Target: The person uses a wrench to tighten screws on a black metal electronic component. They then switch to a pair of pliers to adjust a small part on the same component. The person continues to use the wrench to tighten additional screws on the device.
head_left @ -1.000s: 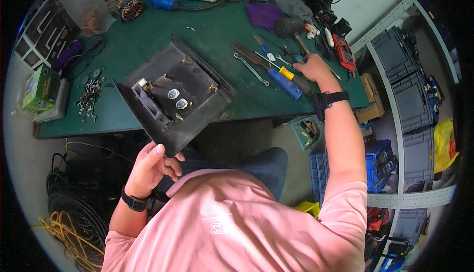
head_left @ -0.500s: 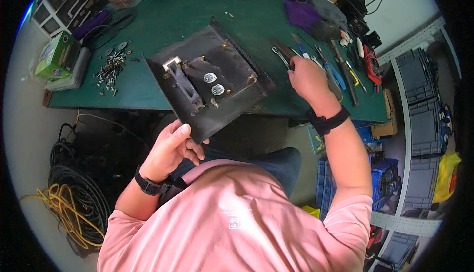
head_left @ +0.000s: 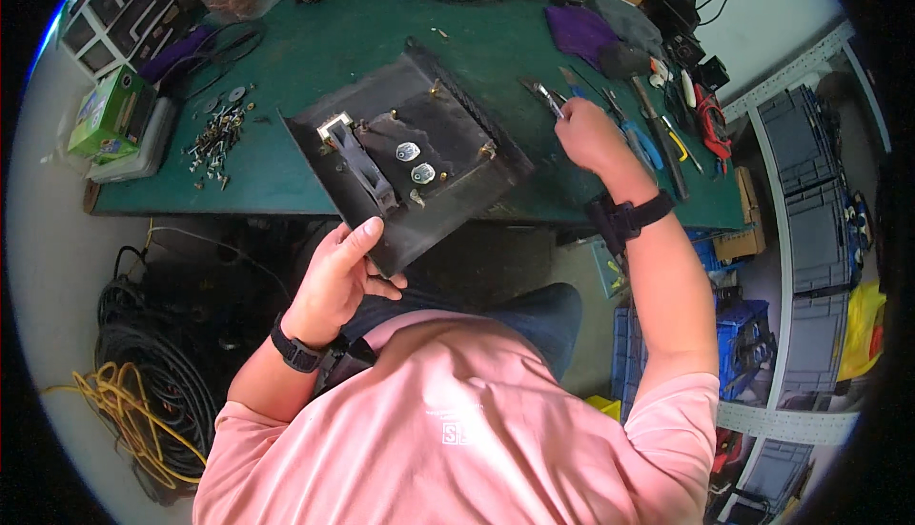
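A black metal panel (head_left: 448, 206) with bent-up edges hangs partly over the bench's front edge. It carries a dark handle-like bar (head_left: 360, 165), two round silvery discs and several small brass-coloured fittings. My left hand (head_left: 334, 272) is closed on its near corner, thumb on top and fingers beneath. To the right, my right hand (head_left: 596, 144) reaches over the bench with its fingers closed on a slim silver wrench (head_left: 550, 101). The wrench's head shows beyond the fingertips; its rest is hidden by the hand. Pliers with blue handles (head_left: 648, 149) lie just beyond this hand.
Loose screws and washers (head_left: 217, 139) lie at the left of the green bench (head_left: 315, 39), near a green box (head_left: 112, 115). A hammer (head_left: 662, 139), a screwdriver and red-handled cutters (head_left: 712, 125) lie at the right. Shelves with grey crates (head_left: 810, 144) stand beyond.
My right hand has shifted slightly up and left, and the wrench's head has turned with it. My left hand has moved up a little along the panel's corner, its thumb further onto the panel.
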Tool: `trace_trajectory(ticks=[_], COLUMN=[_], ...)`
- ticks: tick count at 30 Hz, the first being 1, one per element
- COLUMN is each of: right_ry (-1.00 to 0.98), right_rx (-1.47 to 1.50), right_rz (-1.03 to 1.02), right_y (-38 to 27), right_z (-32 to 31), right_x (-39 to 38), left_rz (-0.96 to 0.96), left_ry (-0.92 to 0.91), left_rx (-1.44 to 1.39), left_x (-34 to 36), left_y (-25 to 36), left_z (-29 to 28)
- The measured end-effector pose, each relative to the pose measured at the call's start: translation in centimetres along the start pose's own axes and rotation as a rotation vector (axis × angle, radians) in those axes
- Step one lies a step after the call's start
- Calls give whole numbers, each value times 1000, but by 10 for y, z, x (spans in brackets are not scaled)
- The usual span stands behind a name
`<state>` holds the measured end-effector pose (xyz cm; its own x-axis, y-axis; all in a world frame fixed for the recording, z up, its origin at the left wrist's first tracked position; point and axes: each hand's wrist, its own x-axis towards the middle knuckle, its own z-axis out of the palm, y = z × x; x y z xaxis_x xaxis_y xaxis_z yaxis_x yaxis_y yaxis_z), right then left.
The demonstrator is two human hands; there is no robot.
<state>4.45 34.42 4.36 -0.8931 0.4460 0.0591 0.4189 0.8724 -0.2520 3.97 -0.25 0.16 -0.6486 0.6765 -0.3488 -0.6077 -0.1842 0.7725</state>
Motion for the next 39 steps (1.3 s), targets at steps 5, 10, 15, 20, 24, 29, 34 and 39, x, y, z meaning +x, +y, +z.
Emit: trace_trajectory(ticks=[5, 10, 15, 20, 24, 29, 34, 39], right_ry=[-216, -164, -527, -662, -699, -679, -661, -695], right_rx=[1021, 1055, 1330, 1586, 1548, 1558, 1538, 1573], right_rz=[131, -30, 41, 163, 180, 205, 237, 296], right_y=[-7, -59, -87, -108, -115, -124, -132, -136], right_z=[-47, -40, -3, 25, 28, 32, 37, 39], right_x=[-50, -131, -162, -161, -160, -168, -173, -174], left_rz=[0, 7, 2, -20, 3, 23, 29, 34], left_ry=[59, 66, 41, -10, -19, -70, -59, -82], left_rx=[-32, -61, -80, -54, -129, -133, -137, -157], left_x=[4, 1, 4, 4, 3, 7, 9, 9], left_y=[2, 2, 0, -3, -5, -9, -10, -12], left_z=[9, 8, 8, 2, 7, 1, -2, -7])
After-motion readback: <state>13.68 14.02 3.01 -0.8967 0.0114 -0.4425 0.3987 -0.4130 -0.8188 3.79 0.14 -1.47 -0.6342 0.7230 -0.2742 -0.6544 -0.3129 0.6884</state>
